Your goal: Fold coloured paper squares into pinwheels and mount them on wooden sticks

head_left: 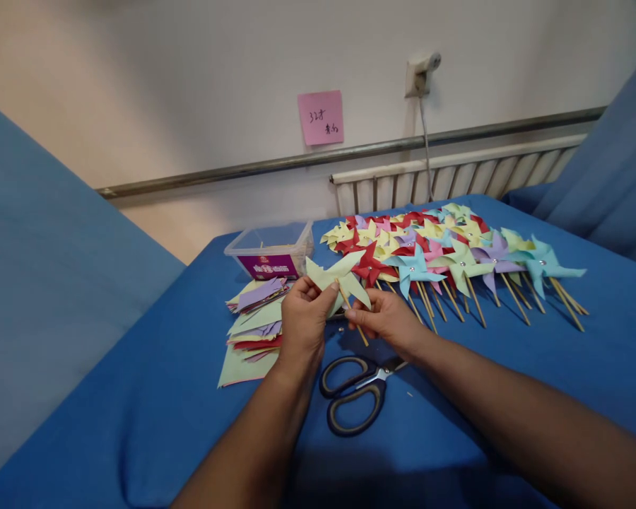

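A pale green paper pinwheel (338, 271) is held up over the table with its back and thin wooden stick (359, 329) toward me. My left hand (308, 311) grips it, the thumb pressed near the top of the stick. From the other side my right hand (384, 318) has its fingers closed at the stick and the lower blade; its fingertips are partly hidden. Below both hands lie scissors (357, 392) with dark handles, their blade tips reaching under my right wrist. Beside my left hand is a stack of coloured paper pieces (249, 375).
Many finished pinwheels (463, 263) in several colours lie in rows at the back right. A clear plastic box (269, 247) with a purple label stands at the back left. Blue cloth covers the table (180, 403); behind it are a radiator (456, 173) and a metal pipe (275, 164).
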The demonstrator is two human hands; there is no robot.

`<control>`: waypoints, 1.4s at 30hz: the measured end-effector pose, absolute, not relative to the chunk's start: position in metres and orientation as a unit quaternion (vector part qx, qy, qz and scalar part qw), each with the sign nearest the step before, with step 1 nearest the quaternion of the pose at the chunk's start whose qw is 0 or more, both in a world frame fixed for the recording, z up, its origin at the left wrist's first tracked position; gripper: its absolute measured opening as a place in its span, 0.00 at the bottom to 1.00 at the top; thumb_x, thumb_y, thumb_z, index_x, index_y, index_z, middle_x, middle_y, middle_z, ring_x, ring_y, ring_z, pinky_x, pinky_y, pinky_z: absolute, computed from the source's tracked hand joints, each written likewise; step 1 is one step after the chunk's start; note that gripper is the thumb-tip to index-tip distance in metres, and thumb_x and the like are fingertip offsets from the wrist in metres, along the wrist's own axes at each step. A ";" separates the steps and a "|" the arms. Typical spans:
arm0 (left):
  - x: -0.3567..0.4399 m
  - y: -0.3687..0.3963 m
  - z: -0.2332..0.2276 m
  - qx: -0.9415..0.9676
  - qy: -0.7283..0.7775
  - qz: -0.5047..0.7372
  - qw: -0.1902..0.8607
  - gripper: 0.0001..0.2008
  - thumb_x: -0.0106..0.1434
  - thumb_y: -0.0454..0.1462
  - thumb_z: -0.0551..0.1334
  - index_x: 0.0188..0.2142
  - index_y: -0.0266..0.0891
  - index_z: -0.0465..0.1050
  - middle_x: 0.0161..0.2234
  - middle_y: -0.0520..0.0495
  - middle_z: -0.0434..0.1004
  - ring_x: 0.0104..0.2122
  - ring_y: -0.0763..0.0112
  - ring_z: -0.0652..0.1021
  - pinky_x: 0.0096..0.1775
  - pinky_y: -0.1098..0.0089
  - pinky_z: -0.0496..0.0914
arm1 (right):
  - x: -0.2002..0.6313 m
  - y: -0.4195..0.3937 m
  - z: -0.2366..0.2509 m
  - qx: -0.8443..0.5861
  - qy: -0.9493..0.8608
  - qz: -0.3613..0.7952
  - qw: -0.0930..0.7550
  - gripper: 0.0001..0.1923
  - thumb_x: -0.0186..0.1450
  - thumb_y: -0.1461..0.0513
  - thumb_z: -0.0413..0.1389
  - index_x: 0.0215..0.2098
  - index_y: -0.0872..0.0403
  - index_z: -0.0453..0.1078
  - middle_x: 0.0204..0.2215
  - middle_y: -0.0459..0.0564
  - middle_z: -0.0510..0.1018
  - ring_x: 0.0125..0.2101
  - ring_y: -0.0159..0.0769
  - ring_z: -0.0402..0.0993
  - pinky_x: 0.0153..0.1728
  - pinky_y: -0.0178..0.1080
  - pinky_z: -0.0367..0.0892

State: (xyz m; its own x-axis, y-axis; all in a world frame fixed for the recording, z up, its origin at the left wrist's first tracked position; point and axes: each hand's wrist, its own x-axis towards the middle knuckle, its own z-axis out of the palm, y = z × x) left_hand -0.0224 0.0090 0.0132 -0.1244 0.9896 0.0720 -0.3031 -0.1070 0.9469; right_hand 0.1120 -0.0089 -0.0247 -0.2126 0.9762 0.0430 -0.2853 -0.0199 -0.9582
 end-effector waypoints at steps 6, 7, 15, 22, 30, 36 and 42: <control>-0.023 0.007 0.014 0.404 0.399 0.607 0.556 0.17 0.48 0.39 0.74 0.35 0.35 0.77 0.31 0.47 0.82 0.29 0.69 0.79 0.37 0.70 0.71 | 0.110 -0.011 -0.022 -0.364 -0.434 0.623 0.540 0.19 0.52 0.51 0.69 0.25 0.55 0.69 0.19 0.43 0.75 0.15 0.23 0.58 0.17 0.31 0.53; -0.023 0.006 0.015 0.403 0.397 0.605 0.560 0.16 0.49 0.40 0.74 0.35 0.35 0.77 0.30 0.48 0.82 0.29 0.69 0.79 0.36 0.71 0.70 | 0.110 -0.011 -0.021 -0.363 -0.429 0.625 0.542 0.19 0.52 0.51 0.69 0.25 0.55 0.69 0.19 0.43 0.75 0.15 0.23 0.57 0.17 0.31 0.53; -0.026 0.008 0.020 0.335 0.362 0.619 0.611 0.18 0.55 0.49 0.67 0.36 0.36 0.77 0.33 0.45 0.81 0.35 0.64 0.80 0.40 0.68 0.71 | 0.111 -0.013 -0.021 -0.341 -0.426 0.621 0.562 0.17 0.55 0.51 0.67 0.27 0.56 0.72 0.20 0.43 0.76 0.16 0.23 0.56 0.18 0.31 0.52; -0.033 0.012 0.022 0.373 0.336 0.614 0.610 0.17 0.54 0.44 0.69 0.41 0.38 0.78 0.40 0.45 0.82 0.40 0.67 0.79 0.40 0.70 0.70 | 0.114 -0.015 -0.019 -0.270 -0.393 0.697 0.536 0.16 0.58 0.53 0.67 0.26 0.57 0.72 0.22 0.44 0.76 0.15 0.19 0.52 0.17 0.30 0.48; -0.032 0.004 0.027 0.413 0.323 0.589 0.615 0.17 0.52 0.37 0.72 0.43 0.39 0.79 0.43 0.45 0.81 0.40 0.68 0.79 0.43 0.70 0.70 | 0.118 -0.019 -0.016 -0.198 -0.335 0.787 0.478 0.15 0.59 0.56 0.67 0.27 0.57 0.69 0.20 0.41 0.71 0.14 0.17 0.43 0.17 0.27 0.50; -0.030 0.003 0.029 0.395 0.320 0.617 0.601 0.21 0.50 0.35 0.73 0.46 0.42 0.77 0.50 0.47 0.78 0.43 0.70 0.78 0.45 0.71 0.70 | 0.119 -0.019 -0.016 -0.150 -0.312 0.826 0.444 0.16 0.60 0.57 0.66 0.26 0.56 0.65 0.19 0.38 0.66 0.14 0.17 0.39 0.17 0.25 0.51; -0.032 0.004 0.026 0.390 0.305 0.595 0.633 0.22 0.49 0.37 0.74 0.44 0.39 0.76 0.42 0.47 0.80 0.41 0.70 0.79 0.46 0.69 0.70 | 0.120 -0.020 -0.017 -0.141 -0.305 0.830 0.446 0.13 0.61 0.59 0.65 0.28 0.57 0.67 0.19 0.38 0.66 0.14 0.16 0.39 0.17 0.25 0.51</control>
